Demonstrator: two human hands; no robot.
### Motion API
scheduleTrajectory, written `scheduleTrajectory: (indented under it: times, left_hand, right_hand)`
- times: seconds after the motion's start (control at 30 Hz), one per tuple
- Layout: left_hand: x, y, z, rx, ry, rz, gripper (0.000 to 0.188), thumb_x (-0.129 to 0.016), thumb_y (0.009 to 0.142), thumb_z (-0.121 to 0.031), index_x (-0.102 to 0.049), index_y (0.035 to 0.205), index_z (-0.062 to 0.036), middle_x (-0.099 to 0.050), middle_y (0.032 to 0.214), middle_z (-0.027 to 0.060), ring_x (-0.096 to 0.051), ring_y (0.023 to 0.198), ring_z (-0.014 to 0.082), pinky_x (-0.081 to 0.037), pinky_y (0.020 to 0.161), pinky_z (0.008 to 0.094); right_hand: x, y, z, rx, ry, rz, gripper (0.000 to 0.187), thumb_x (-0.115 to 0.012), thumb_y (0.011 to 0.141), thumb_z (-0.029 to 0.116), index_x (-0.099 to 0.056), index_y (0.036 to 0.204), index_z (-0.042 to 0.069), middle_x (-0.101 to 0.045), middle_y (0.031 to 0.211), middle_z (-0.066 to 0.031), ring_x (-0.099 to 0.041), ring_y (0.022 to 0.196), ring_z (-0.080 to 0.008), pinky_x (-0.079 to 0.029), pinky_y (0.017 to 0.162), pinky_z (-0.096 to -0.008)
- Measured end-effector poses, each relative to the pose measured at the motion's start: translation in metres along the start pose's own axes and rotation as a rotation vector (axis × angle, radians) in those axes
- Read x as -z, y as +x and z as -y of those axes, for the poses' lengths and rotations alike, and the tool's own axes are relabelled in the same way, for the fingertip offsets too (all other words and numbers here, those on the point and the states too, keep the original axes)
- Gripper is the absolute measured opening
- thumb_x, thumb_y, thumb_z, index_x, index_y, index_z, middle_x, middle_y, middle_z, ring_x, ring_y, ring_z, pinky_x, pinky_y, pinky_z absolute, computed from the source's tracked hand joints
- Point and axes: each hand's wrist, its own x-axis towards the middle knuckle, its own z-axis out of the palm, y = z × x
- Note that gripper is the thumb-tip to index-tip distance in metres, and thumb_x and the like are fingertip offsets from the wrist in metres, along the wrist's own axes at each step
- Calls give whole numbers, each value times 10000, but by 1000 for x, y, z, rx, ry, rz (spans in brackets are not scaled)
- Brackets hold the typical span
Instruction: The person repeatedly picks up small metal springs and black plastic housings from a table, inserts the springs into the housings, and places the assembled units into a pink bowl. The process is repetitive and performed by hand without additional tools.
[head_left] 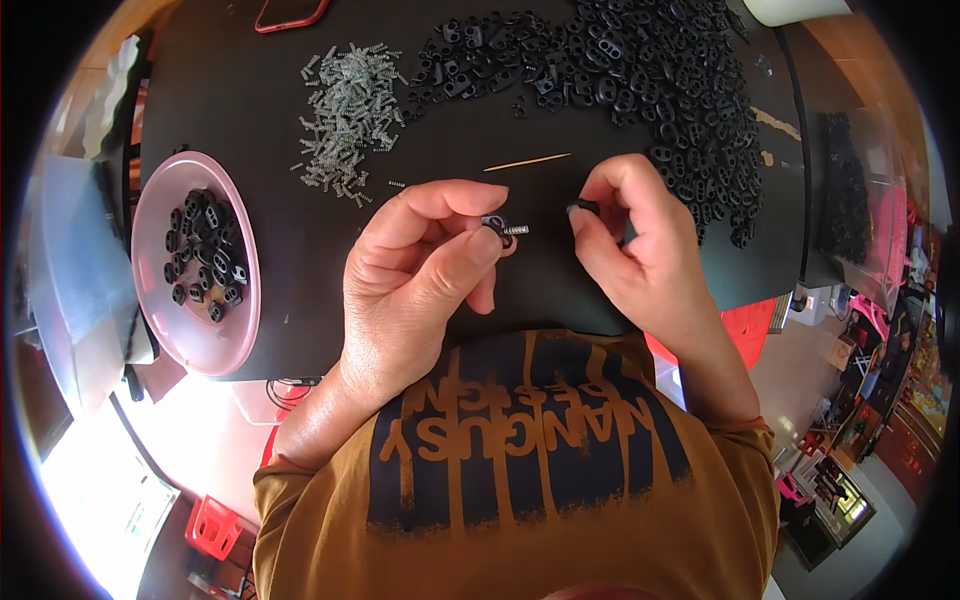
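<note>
Between the thumb and fingers of my left hand (405, 275) is a small black plastic cord-lock part (493, 223). A short metal spring (515, 230) sticks out of it toward the right. My right hand (648, 235), a little apart from the left, pinches another small black piece (587, 207), mostly covered by the fingertips. Beyond the hands lies a thin wooden toothpick (527, 162). A heap of loose springs (350, 115) is at the far left, and a wide heap of black cord-lock parts (640, 65) spreads from the far middle to the right.
On the left of the dark table (300, 260) stands a pink bowl (190, 338) holding several black cord locks (210, 225). A red-edged phone (290, 12) lies at the far edge. Clear plastic bins flank the table, and a red stool (213, 527) is on the floor.
</note>
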Motion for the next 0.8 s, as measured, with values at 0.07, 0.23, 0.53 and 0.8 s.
scheduleTrajectory:
  times: [0.07,0.23,0.53,0.8]
  left_hand:
    - [0,2,0,-41,-39,27,189,-566,848,-71,-543,1016,12,-552,721,27,-439,474,59,-434,602,209]
    - [-6,6,-7,-68,-80,52,154,-560,844,-67,-541,977,7,-570,734,54,-439,465,78,-375,489,205]
    - [-15,6,-10,-116,-11,3,111,-548,840,-66,-522,928,-4,-602,753,114,-469,457,95,-381,455,183]
    - [-11,8,-3,-184,35,4,105,-533,831,-41,-515,925,0,-616,784,121,-471,469,89,-406,467,188]
  right_hand:
    - [-2,0,1,-103,326,14,120,-576,769,-3,-483,840,25,-549,709,-32,-534,625,-103,-413,557,-235]
    - [-7,6,9,-240,952,-28,130,-527,834,42,-561,957,17,-610,789,-45,-554,671,-77,-432,611,-206]
    - [-11,8,23,-205,956,-83,212,-490,872,115,-564,1039,7,-649,860,-115,-607,695,-127,-456,633,-231]
    - [-13,6,24,-152,919,-69,213,-506,872,122,-568,1029,-6,-636,860,-98,-609,708,-137,-459,636,-243]
